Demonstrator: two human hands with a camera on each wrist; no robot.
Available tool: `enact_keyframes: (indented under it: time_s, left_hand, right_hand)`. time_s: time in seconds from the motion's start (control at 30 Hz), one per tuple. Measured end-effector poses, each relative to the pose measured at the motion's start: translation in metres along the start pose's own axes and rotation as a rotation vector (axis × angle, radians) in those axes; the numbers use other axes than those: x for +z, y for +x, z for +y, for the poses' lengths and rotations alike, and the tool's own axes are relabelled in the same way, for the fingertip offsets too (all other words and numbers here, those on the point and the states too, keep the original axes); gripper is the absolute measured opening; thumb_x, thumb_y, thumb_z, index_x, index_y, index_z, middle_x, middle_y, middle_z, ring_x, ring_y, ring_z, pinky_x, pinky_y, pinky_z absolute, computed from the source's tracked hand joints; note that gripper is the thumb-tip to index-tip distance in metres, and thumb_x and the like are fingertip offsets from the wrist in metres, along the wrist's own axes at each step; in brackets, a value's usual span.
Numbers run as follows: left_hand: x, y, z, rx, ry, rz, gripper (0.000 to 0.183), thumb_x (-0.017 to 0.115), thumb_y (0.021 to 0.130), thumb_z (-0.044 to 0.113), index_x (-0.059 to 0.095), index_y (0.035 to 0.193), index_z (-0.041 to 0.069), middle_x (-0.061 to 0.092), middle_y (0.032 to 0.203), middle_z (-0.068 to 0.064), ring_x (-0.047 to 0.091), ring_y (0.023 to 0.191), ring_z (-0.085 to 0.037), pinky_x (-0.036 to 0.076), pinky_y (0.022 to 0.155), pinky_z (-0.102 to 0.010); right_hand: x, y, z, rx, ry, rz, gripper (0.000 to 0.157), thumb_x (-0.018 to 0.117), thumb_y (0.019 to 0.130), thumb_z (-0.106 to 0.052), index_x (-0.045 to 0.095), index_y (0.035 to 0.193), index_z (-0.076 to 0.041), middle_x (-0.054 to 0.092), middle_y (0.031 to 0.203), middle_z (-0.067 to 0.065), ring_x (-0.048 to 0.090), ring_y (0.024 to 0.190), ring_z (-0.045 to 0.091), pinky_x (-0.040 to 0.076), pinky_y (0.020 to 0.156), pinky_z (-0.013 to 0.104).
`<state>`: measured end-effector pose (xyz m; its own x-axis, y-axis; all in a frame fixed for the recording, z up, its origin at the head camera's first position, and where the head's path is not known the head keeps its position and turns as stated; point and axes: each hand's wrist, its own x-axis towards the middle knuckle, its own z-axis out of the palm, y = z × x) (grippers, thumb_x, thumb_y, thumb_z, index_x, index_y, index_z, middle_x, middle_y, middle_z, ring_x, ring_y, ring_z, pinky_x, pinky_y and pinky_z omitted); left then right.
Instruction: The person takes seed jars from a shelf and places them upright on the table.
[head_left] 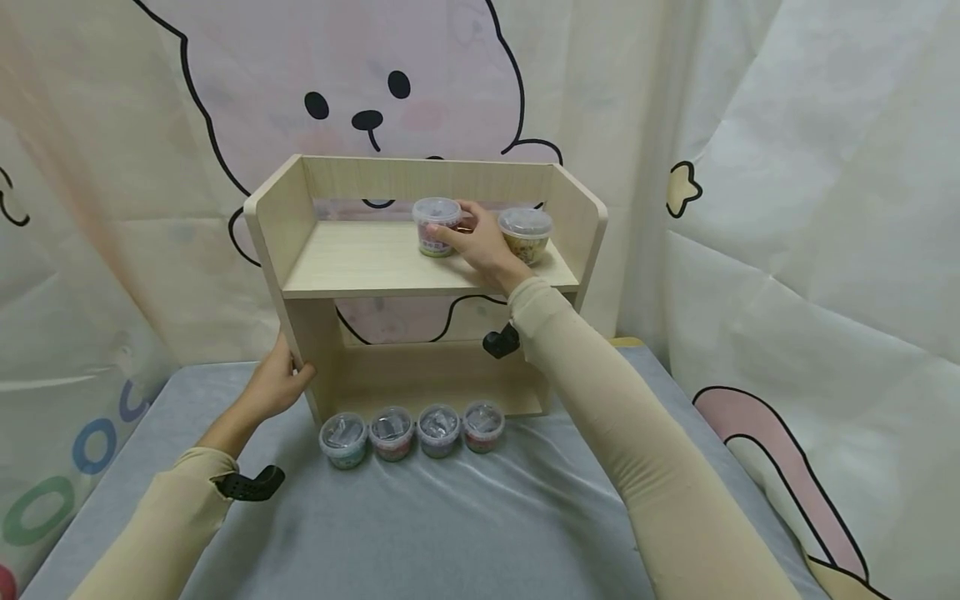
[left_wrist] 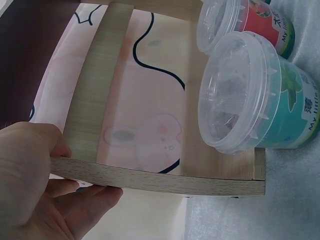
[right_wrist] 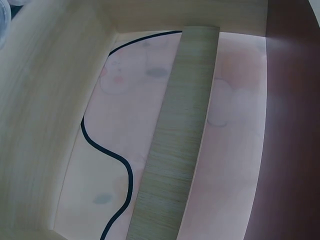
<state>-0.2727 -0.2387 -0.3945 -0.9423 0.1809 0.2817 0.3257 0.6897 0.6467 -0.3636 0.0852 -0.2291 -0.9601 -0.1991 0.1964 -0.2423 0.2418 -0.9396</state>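
On my head feed, the right hand (head_left: 486, 246) pinches a tub (head_left: 433, 212) at upper centre, above the shelf's (head_left: 360, 250) top board; I can't tell whether they touch. A yellow tub (head_left: 527, 237) stands just right. Left of centre, the left hand (head_left: 272, 383) grips the shelf's side edge. Four capped tubs (head_left: 392, 433) line the cloth (head_left: 420, 533), lower centre.

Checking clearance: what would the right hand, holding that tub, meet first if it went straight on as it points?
Beyond its tub, the right hand would probably meet the upper back rail; depth is unclear, so it might pass beneath to the curtain.
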Motion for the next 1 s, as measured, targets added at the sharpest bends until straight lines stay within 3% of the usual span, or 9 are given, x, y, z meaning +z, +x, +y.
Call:
enact_keyframes:
  time_s: [0.33, 0.5, 0.73, 1.0]
  left_hand:
    - [-0.003, -0.005, -0.001, 0.007, -0.005, 0.000, 0.079, 0.050, 0.096, 0.001, 0.002, 0.159, 0.005, 0.044, 0.142, -0.040, 0.054, 0.122, -0.057, 0.046, 0.093, -0.070]
    - [-0.003, -0.006, -0.002, 0.008, 0.004, 0.011, 0.079, 0.050, 0.095, 0.001, 0.003, 0.159, 0.005, 0.047, 0.139, -0.040, 0.057, 0.115, -0.054, 0.049, 0.088, -0.066]
    - [-0.002, -0.003, -0.002, -0.015, -0.016, -0.013, 0.082, 0.049, 0.097, 0.002, -0.002, 0.160, 0.009, 0.040, 0.147, -0.040, 0.048, 0.129, -0.058, 0.044, 0.098, -0.071]
    - [0.000, 0.000, 0.000, -0.001, -0.012, -0.006, 0.076, 0.049, 0.096, 0.003, 0.005, 0.158, 0.007, 0.046, 0.142, -0.040, 0.055, 0.122, -0.056, 0.049, 0.092, -0.067]
  right_hand:
    - [0.002, -0.003, 0.001, -0.012, 0.035, -0.042, 0.073, 0.074, 0.092, -0.026, 0.038, 0.155, -0.016, 0.053, 0.151, 0.010, 0.048, 0.142, 0.022, 0.035, 0.121, 0.037]
    - [0.002, -0.001, 0.000, -0.007, 0.121, -0.065, 0.073, 0.073, 0.093, -0.021, 0.037, 0.155, -0.016, 0.052, 0.150, 0.011, 0.049, 0.141, 0.023, 0.036, 0.121, 0.036]
    - [-0.002, -0.006, -0.005, 0.007, 0.188, -0.134, 0.067, 0.069, 0.096, -0.015, 0.037, 0.155, -0.014, 0.051, 0.152, 0.012, 0.049, 0.141, 0.023, 0.043, 0.116, 0.038]
    - [-0.011, -0.017, -0.016, 0.014, 0.258, -0.198, 0.065, 0.064, 0.097, -0.007, 0.037, 0.155, -0.012, 0.046, 0.154, 0.015, 0.046, 0.144, 0.027, 0.039, 0.119, 0.042]
